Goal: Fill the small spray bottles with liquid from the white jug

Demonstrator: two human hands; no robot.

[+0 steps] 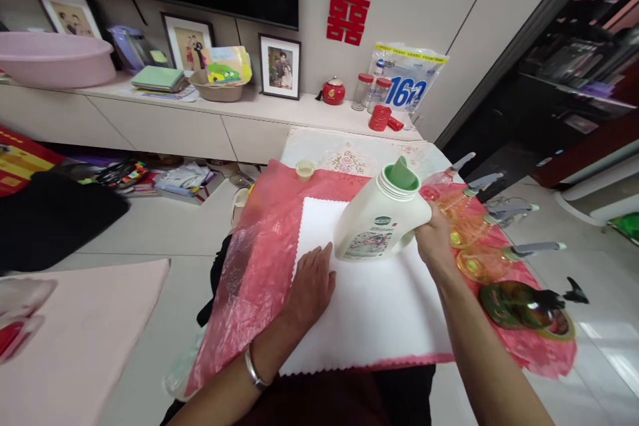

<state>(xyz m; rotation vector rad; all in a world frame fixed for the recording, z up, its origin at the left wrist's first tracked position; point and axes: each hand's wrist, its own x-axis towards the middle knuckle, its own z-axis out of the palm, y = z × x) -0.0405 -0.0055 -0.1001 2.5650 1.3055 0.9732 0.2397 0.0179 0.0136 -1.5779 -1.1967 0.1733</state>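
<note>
My right hand [435, 234] is wrapped round the handle of a large cream detergent bottle [372, 226]. The bottle is uncapped, and a green pouring spout shows in its mouth. It leans slightly over a white scalloped-edge sheet [319, 336]; whether its base touches the sheet I cannot tell. My left hand [313, 284] lies on the sheet just left of the bottle, fingers stretched out and holding nothing. Beyond the sheet, a small pale cap-like cup [305, 170] stands on the pink plastic cover [259, 239].
Along the right table edge are several clear spray bottles [484, 263] and a dark green pump bottle [516, 304]. A white cabinet ledge [319, 112] at the back holds framed photos, a pink basin [54, 58], red-lidded jars and a 160-marked bag [407, 80]. A pale pink surface [94, 333] lies at left.
</note>
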